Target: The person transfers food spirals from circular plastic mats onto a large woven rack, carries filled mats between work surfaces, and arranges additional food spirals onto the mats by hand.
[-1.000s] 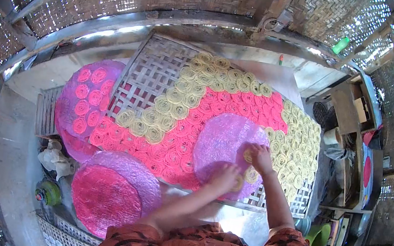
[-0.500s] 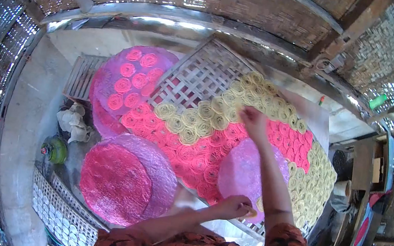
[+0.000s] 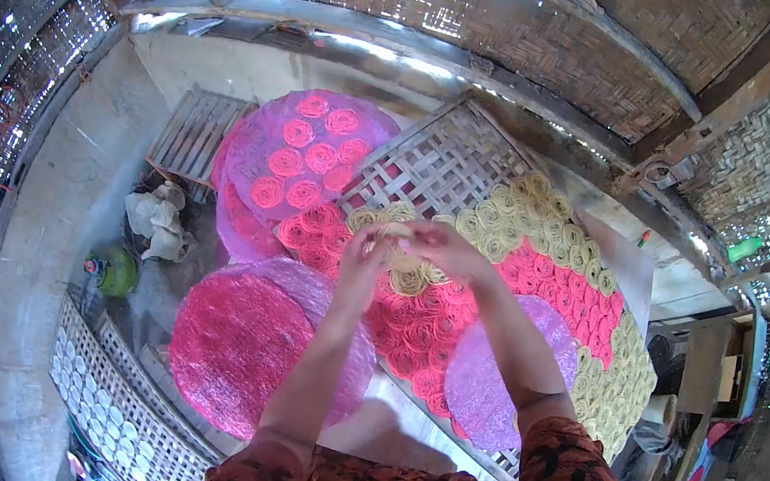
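My left hand (image 3: 363, 255) and my right hand (image 3: 447, 251) come together over the woven bamboo tray (image 3: 446, 156). Between their fingertips is a small cream coil of thin strands (image 3: 395, 231), partly hidden. Both hands have their fingers closed on it. Under and around them the tray carries rows of flat coiled rounds, cream ones (image 3: 506, 220) along the upper edge and bright pink ones (image 3: 422, 329) below. A purple translucent round sheet (image 3: 509, 371) lies over the pink rows, near my right forearm.
At the far left of the tray, pink coils lie on a purple round sheet (image 3: 256, 139). A pink and purple round stack (image 3: 232, 347) is near my left forearm. A green gas cylinder (image 3: 115, 273) and another rack with pale rounds (image 3: 109, 418) stand left.
My left hand has moved up and forward from near my body, and my right hand has come left to meet it. The view has shifted slightly.
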`<state>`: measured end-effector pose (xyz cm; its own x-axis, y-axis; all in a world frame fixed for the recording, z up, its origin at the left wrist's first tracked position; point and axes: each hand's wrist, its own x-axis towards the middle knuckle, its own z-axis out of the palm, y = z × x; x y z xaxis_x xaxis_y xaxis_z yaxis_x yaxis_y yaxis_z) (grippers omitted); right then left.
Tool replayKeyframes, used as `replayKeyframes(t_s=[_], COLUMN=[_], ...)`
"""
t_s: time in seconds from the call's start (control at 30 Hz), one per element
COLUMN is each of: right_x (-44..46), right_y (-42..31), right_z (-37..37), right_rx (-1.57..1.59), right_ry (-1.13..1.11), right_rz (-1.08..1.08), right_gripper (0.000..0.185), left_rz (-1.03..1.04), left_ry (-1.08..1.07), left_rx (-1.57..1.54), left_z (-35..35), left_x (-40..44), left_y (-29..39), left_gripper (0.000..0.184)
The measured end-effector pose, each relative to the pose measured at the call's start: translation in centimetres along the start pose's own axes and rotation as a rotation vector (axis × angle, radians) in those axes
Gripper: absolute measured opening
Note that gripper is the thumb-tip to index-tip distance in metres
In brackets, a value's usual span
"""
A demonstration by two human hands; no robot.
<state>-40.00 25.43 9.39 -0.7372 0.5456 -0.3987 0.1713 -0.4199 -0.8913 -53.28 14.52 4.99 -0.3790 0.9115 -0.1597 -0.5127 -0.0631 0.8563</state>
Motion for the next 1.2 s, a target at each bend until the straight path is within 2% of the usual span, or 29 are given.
replayKeyframes(t_s=[0.07, 0.1, 0.17, 0.23, 0.3, 0.33, 0.37, 0.4, 0.43, 0.5, 0.53, 0.57, 0.63, 0.67, 0.7, 0.73, 0.77, 0.8, 0.83, 0.87, 0.9, 0.97, 1.03, 1.07, 1.1, 1.17, 1.2], right_x=[0.7, 1.5, 3.8, 5.7, 7.5, 8.3, 8.1, 7.4, 5.9, 1.6, -2.7, -7.1, -16.1, -21.0, -25.4, -28.9, -31.9, -33.9, -36.4, -36.7, -36.2, -36.1, -36.3, -36.4, -36.8, -36.7, -36.0], right_y=[-0.9, -1.1, -0.7, 0.8, 2.9, 4.3, 4.5, 4.9, 4.6, 3.4, 1.7, 1.1, 2.5, 3.9, 7.5, 12.4, 17.0, 19.6, 28.7, 27.0, 26.9, 25.9, 29.5, 28.2, 29.1, 27.2, 26.1], right_z=[-3.1, -4.5, -6.9, -8.1, -9.4, -10.0, -9.6, -9.3, -9.0, -8.5, -7.8, -7.7, -8.2, -8.2, -9.4, -10.9, -10.6, -9.1, -11.3, -7.3, -5.6, -5.5, -9.3, -9.6, -10.9, -10.5, -10.8], right_rx=[-0.425, -0.432, -0.438, -0.315, -0.187, -0.447, -0.708, -0.845, -0.836, -0.981, -1.006, -1.036, -1.044, -1.013, -1.036, -1.052, -1.104, -0.91, -1.07, -1.118, -1.202, -0.84, -1.056, -1.114, -1.036, -0.896, -0.909], right_ry=[0.077, 0.074, 0.312, 0.329, 0.349, 0.45, 0.545, 0.532, 0.539, 0.629, 0.647, 0.673, 0.748, 0.788, 0.802, 0.81, 0.897, 0.854, 0.813, 0.948, 1.153, 1.248, 1.322, 1.244, 1.131, 1.057, 1.047], right_rz=[-0.274, -0.273, -0.421, -0.421, -0.418, -0.32, -0.209, -0.163, -0.149, -0.659, -0.639, -0.565, -0.315, -0.147, 0.006, 0.146, -0.051, 0.433, 0.475, 0.209, 0.24, 0.463, 0.419, 0.132, 0.318, 0.405, 0.393], right_gripper=[0.037, 0.037, 0.03, 0.03, 0.029, 0.028, 0.028, 0.031, 0.031, 0.035, 0.037, 0.035, 0.033, 0.032, 0.03, 0.03, 0.031, 0.036, 0.042, 0.044, 0.037, 0.028, 0.01, 0.008, 0.012, 0.019, 0.019], left_rz=[0.035, 0.061, 0.087, -0.006, 0.012, 0.005, -0.123, -0.255, -0.271, -0.159, -0.078, -0.089, -0.042, 0.028, 0.027, 0.147, 0.278, 0.351, 0.351, 0.346, 0.339, 0.422, 0.488, 0.453, 0.445, 0.35, 0.347], left_ry=[0.065, 0.078, 0.09, 0.037, -0.095, -0.099, -0.145, -0.19, -0.197, -0.336, -0.386, -0.419, -0.66, -0.797, -0.836, -1.026, -1.204, -1.362, -1.435, -1.488, -1.533, -1.452, -1.426, -1.376, -1.366, -1.443, -1.395], left_rx=[-0.128, -0.085, -0.033, 0.174, 0.471, 0.478, 0.425, 0.369, 0.371, 0.606, 0.56, 0.551, 0.774, 0.819, 0.8, 0.96, 1.122, 1.346, 1.37, 1.444, 1.522, 1.504, 1.514, 1.393, 1.405, 1.355, 1.281], left_z=[1.9, 2.3, 2.1, 0.8, -0.6, -0.5, -0.1, 0.3, 0.7, 2.1, 2.9, 3.7, 5.7, 6.8, 7.7, 8.5, 9.2, 10.2, 9.9, 10.1, 10.4, 9.6, 9.6, 9.4, 9.4, 9.9, 9.9], left_x=[-0.1, -0.9, -2.3, -4.7, -6.9, -8.0, -9.2, -10.2, -10.8, -11.6, -11.9, -12.0, -12.9, -13.5, -14.7, -15.8, -16.7, -17.5, -18.5, -19.1, -19.4, -19.9, -20.0, -20.0, -19.9, -19.7, -19.7], left_y=[1.5, 1.9, 0.9, -2.3, -6.2, -6.8, -7.2, -7.5, -7.7, -7.9, -8.4, -8.9, -10.1, -10.5, -11.7, -13.6, -14.6, -13.2, -14.3, -14.0, -13.6, -15.8, -15.7, -16.8, -16.4, -14.7, -14.0], left_gripper=[0.034, 0.037, 0.041, 0.041, 0.04, 0.04, 0.039, 0.037, 0.037, 0.036, 0.037, 0.037, 0.037, 0.04, 0.04, 0.043, 0.046, 0.055, 0.065, 0.069, 0.073, 0.068, 0.059, 0.041, 0.041, 0.043, 0.033])
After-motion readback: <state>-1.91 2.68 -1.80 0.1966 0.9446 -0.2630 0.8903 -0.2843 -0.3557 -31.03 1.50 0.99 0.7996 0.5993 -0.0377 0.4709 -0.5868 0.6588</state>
